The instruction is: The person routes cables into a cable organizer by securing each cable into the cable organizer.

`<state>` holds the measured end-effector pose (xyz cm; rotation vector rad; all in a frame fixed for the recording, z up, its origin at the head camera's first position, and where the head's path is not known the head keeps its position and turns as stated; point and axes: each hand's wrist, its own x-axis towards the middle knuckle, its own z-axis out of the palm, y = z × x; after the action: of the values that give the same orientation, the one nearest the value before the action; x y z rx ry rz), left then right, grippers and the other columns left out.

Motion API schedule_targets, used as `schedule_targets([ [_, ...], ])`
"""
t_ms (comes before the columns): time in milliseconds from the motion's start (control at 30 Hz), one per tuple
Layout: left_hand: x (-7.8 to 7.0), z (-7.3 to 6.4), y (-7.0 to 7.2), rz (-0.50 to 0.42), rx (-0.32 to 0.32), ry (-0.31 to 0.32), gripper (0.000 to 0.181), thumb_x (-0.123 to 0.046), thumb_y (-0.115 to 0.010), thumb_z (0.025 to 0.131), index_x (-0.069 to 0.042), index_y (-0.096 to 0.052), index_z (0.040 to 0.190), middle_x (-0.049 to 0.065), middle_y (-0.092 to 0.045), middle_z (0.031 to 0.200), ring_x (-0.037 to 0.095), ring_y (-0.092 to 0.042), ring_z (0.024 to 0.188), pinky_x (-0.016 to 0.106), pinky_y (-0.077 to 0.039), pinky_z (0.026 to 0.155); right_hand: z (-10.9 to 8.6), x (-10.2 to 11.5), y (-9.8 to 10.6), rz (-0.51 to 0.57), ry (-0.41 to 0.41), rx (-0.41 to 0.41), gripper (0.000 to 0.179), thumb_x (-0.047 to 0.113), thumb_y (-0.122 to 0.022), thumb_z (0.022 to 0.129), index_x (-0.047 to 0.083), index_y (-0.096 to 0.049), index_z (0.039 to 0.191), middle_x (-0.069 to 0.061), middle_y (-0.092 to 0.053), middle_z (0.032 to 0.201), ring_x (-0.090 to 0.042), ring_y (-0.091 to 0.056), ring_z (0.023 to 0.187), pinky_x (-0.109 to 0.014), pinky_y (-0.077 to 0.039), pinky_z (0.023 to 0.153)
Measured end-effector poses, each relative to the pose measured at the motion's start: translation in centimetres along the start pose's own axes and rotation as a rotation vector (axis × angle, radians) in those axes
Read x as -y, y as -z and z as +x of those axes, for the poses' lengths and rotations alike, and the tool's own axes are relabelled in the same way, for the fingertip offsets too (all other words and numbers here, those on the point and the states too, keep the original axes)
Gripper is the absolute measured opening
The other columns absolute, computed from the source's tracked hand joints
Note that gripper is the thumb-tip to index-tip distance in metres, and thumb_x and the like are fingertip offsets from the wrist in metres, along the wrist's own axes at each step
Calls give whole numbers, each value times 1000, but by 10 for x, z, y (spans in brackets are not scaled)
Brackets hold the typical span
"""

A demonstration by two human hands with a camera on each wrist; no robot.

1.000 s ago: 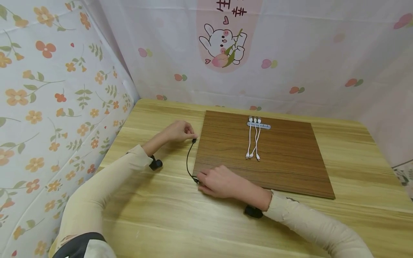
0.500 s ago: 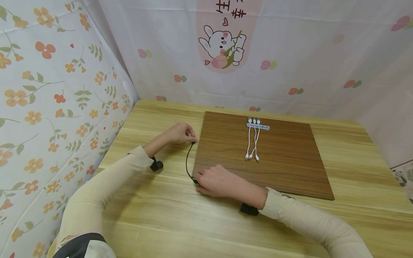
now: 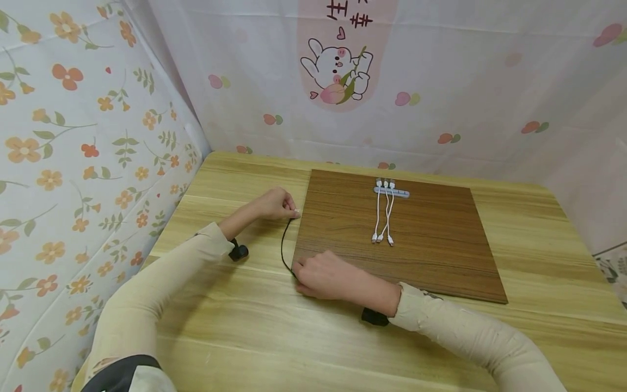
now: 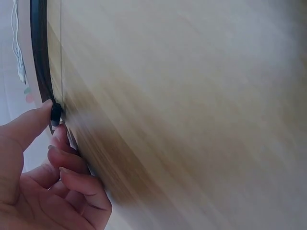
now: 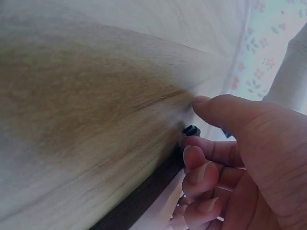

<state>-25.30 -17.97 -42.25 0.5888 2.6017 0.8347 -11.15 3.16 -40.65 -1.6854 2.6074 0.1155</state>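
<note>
Both hands slid slightly left, pinching black cable (image 3: 283, 245) ends

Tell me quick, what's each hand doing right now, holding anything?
Left hand: fingers pinch one end of the black cable.
Right hand: fingers curled at the cable's other end, apparently holding its plug.
</note>
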Motion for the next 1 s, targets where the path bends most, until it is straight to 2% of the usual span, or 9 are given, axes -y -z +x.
schedule_targets([
  [133, 1, -1, 0, 6, 9, -15, 20, -21, -73, 97, -1, -70, 94, 4, -65, 85, 17, -57, 76, 32, -48, 76, 2, 1, -1, -5, -2, -5, 23, 33, -70, 95, 11, -63, 90, 1, -57, 73, -15, -59, 59, -33, -45, 44],
  [300, 0, -3, 0, -17, 20, -32, 19, -19, -71, 98, 0, -70, 94, 4, -65, 82, 16, -54, 73, 31, -46, 74, 3, 2, -1, -15, 2, -13, 20, 29, -67, 97, 12, -62, 88, 1, -56, 71, -14, -55, 56, -33, -44, 43],
  [600, 0, -4, 0, -13, 3, -50, 17, -17, -71, 98, -1, -71, 91, 4, -66, 82, 16, -56, 72, 30, -46, 71, 10, 3, 0, -30, 28, -34, 20, 30, -66, 98, 12, -63, 89, 2, -56, 71, -10, -50, 53, -30, -41, 41],
  [867, -2, -4, 0, -37, -5, -69, 15, -15, -72, 97, -3, -71, 89, 3, -65, 78, 15, -55, 67, 29, -45, 66, 23, 8, 2, -107, 51, -49, 20, 31, -64, 98, 14, -65, 88, 3, -58, 74, -9, -48, 53, -28, -40, 42],
  [1000, -2, -3, 0, -35, -10, -75, 15, -16, -72, 98, -4, -70, 88, 3, -65, 78, 15, -55, 67, 29, -45, 66, 30, 12, 2, -150, 44, -19, 18, 27, -62, 98, 14, -66, 86, 2, -60, 73, -8, -46, 51, -28, -41, 40],
])
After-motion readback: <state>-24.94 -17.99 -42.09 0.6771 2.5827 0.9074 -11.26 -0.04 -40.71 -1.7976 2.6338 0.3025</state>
